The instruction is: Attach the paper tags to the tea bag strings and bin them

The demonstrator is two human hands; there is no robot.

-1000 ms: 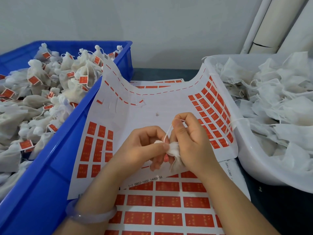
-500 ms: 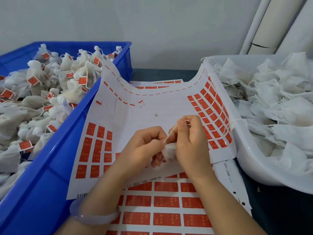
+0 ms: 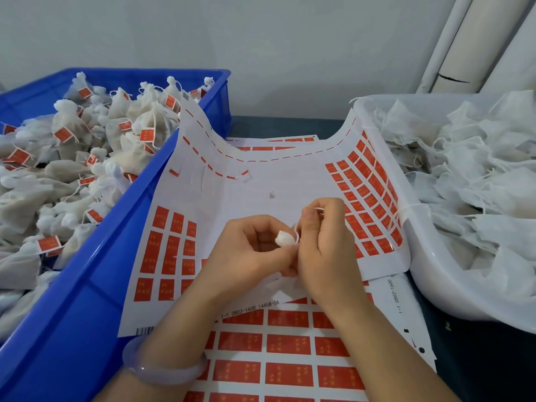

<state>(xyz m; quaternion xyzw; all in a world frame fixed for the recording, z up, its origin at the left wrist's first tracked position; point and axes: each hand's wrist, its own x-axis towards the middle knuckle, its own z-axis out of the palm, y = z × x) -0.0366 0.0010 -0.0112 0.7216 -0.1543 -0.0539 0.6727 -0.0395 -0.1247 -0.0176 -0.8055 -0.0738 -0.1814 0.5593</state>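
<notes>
While both hands meet just right of the frame's centre, the head view shows them working over a curled sheet of red tags [image 3: 261, 187]. The left hand [image 3: 255, 248] has its fingers curled inward, and thumb and fingertips pinch the bunched white neck of a tea bag [image 3: 285, 237]. The right hand [image 3: 324, 245] touches that bag from the right. Its fingers are curled too, and thumb and forefinger nip the thin white string [image 3: 319, 209], which runs up from the bag's neck and pokes out above the thumb. The rest of the bag is mostly hidden beneath the two hands.

A pale bracelet [image 3: 162, 369] circles the left wrist at lower centre. The tag sheet has a bare white middle with red tags left along both sides, and its edges bend upward against the containers beside it. Fuller sheets of tags [image 3: 287, 343] lie flat beneath it toward the bottom edge.

A blue crate [image 3: 95, 285] fills the left of the frame, heaped with tagged tea bags [image 3: 72, 158] carrying red tags on strings. A white tub [image 3: 429, 271] at the right holds a pile of untagged bags [image 3: 478, 175]. Pale pipes [image 3: 464, 39] stand in the upper right corner.
</notes>
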